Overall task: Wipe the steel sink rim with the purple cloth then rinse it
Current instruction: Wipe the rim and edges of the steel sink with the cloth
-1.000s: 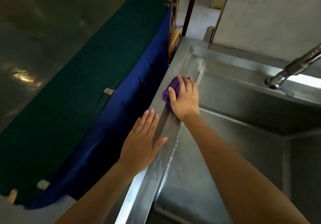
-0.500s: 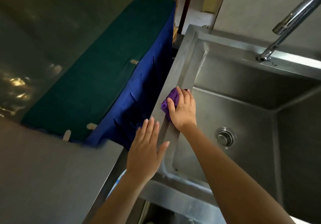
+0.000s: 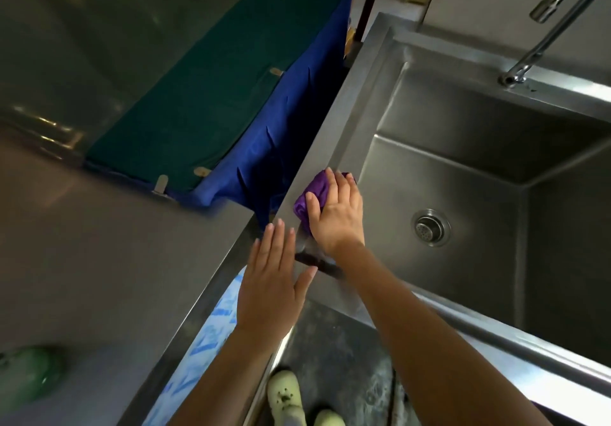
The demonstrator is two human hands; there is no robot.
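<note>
You're pressing purple cloth [image 3: 313, 194] on sink rim [image 3: 334, 118], R hand [image 3: 335, 219] fingers curled over it (prob soft, light: palm mid-wad), L hand [image 3: 274, 280] fingers straight, together.

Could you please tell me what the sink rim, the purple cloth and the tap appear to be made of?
Sink rim: steel, probably stainless, judging by its grey brushed sheen and soft, streaky reflections.
Purple cloth: soft fabric, perhaps microfibre, with a matte look and bunched into folds. The exact fibre is unclear.
Tap: metal with a bright polished finish, probably chromed, given its sharp highlights.
</note>
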